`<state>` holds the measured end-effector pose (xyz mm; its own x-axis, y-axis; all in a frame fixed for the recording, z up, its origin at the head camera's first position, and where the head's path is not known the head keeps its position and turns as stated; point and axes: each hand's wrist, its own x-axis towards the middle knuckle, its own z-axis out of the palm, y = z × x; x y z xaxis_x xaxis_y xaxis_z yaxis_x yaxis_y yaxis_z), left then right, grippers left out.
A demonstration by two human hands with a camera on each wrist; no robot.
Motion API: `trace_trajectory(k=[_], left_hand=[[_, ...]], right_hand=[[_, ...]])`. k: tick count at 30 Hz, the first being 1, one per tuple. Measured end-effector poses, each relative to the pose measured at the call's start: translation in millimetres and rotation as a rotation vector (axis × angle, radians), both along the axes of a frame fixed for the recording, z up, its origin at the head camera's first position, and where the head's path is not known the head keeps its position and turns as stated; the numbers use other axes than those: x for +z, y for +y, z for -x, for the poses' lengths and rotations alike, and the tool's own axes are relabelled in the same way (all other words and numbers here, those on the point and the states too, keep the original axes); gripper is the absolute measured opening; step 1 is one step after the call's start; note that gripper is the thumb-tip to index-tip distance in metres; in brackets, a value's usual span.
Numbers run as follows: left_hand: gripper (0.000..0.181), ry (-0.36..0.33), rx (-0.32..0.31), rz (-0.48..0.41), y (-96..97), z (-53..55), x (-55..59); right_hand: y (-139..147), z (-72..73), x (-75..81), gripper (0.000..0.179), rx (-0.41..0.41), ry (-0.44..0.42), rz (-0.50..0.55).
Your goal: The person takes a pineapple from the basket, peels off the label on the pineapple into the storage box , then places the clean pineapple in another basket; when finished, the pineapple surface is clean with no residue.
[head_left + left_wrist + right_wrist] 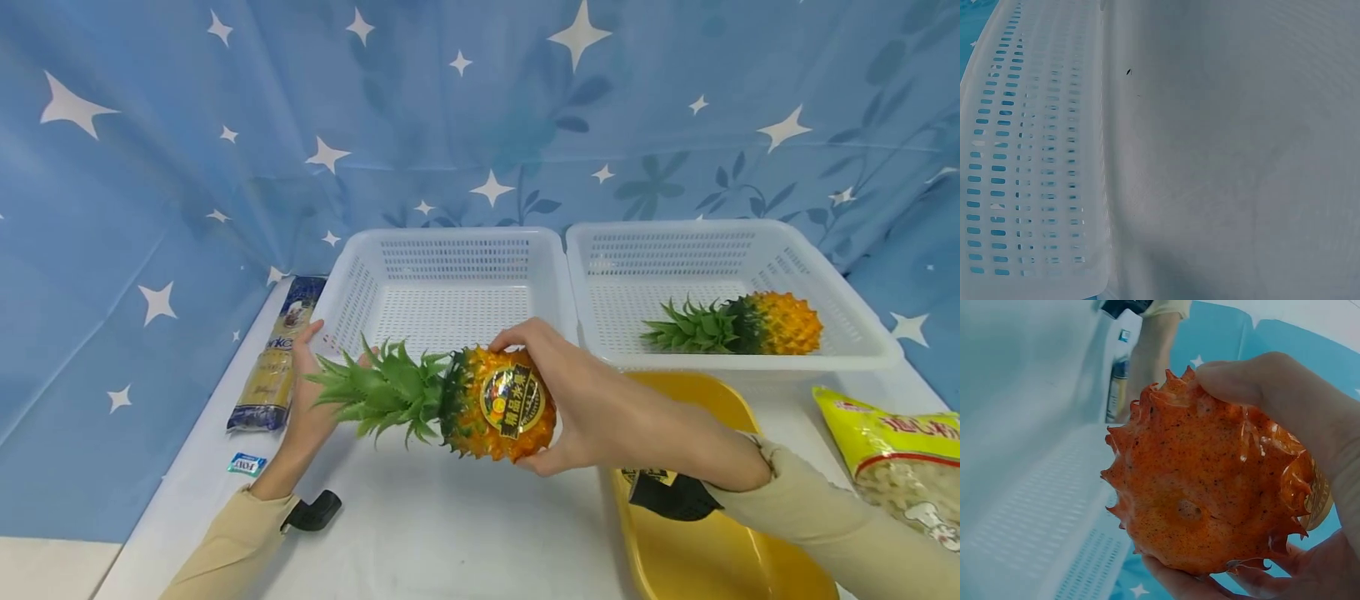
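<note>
In the head view my right hand [573, 400] grips an artificial pineapple [498, 404] by its orange base, thumb below and fingers above. It lies sideways over the table in front of the left white basket [457, 237], leaves pointing left, with a black and gold label towards me. The right wrist view shows its spiky orange underside [1191, 481] close up, held between thumb and fingers. My left hand [309, 404] is at that basket's front left corner, fingers spread, partly hidden behind the leaves. In the left wrist view only a slotted basket wall [1035, 156] and white surface show.
A second white basket [757, 362] on the right holds another pineapple [780, 323]. Below it stands a yellow basin [712, 542], partly under my right forearm. A yellow food bag [900, 467] lies far right; a long blue-gold packet [273, 358] and small teal packet [247, 464] lie left.
</note>
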<state>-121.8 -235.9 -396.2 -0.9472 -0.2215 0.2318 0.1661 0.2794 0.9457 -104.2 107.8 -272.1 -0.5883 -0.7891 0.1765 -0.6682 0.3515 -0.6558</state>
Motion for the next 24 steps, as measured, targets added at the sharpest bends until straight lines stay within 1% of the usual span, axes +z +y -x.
trace_trajectory(k=[2, 3, 5, 7, 11, 15, 18, 24], left_hand=[[0.089, -0.049, 0.02, -0.022, 1.2, -0.4, 2.1], [0.093, -0.071, 0.071, 0.064, 1.6, -1.9, 2.9], [0.096, -0.112, 0.099, 0.096, 2.2, -3.0, 4.4], [0.097, -0.132, 0.111, 0.122, 2.6, -3.2, 4.7], [0.097, -0.129, 0.12, 0.135, 1.8, -2.7, 3.3], [0.097, -0.115, 0.124, 0.134, 1.2, -2.3, 2.0], [0.095, -0.103, 0.117, 0.131, 1.4, -2.7, 1.8], [0.096, -0.092, 0.103, 0.122, 1.9, -2.8, 1.0]], right_hand=[[5, -3.4, -7.2, 0.095, -0.005, -0.002, -0.01], [7, -4.9, -10.6, 0.095, -0.009, -0.008, -0.016], [11, -7.6, -17.1, 0.095, -0.021, -0.023, -0.031], [15, -10.0, -23.9, 0.095, -0.024, -0.029, -0.046], [20, -13.1, -37.7, 0.095, -0.02, -0.031, -0.076], [21, -14.2, -50.0, 0.095, -0.019, -0.015, -0.108], [22, -13.8, -57.2, 0.094, -0.022, 0.021, -0.126], [22, -10.0, -68.1, 0.092, -0.033, 0.051, -0.147]])
